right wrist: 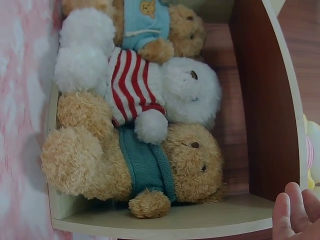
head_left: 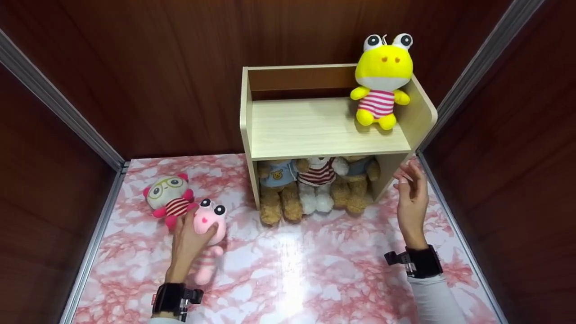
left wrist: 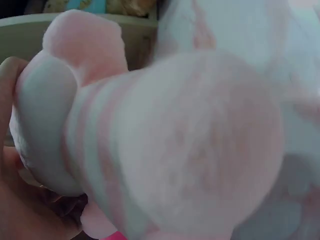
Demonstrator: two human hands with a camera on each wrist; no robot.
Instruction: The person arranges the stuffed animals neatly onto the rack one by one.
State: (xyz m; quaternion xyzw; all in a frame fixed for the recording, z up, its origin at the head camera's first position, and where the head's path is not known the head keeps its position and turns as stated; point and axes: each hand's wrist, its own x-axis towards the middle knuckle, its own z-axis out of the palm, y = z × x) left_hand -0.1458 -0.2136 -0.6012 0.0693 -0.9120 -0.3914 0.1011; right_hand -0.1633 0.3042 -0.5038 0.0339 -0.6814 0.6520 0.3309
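Note:
My left hand (head_left: 189,240) grips a pink frog plush (head_left: 209,228) by its head, thumb on one side and fingers on the other. The left wrist view shows its striped body (left wrist: 100,135) and rounded feet close to the camera. Just behind that hand lies a panda plush (head_left: 167,194) with pink ears and yellow glasses. My right hand (head_left: 413,198) is held beside the shelf's right side panel, fingers loosely bent, with nothing in it. A yellow frog plush (head_left: 384,67) in a striped shirt sits at the right end of the upper shelf (head_left: 306,128).
In the lower compartment sit three bears: one in a light blue shirt (head_left: 280,174), a white one in red stripes (head_left: 320,173), and a brown one in a teal top (right wrist: 147,162). Dark wood walls (head_left: 180,76) enclose the pink marbled surface (head_left: 252,279).

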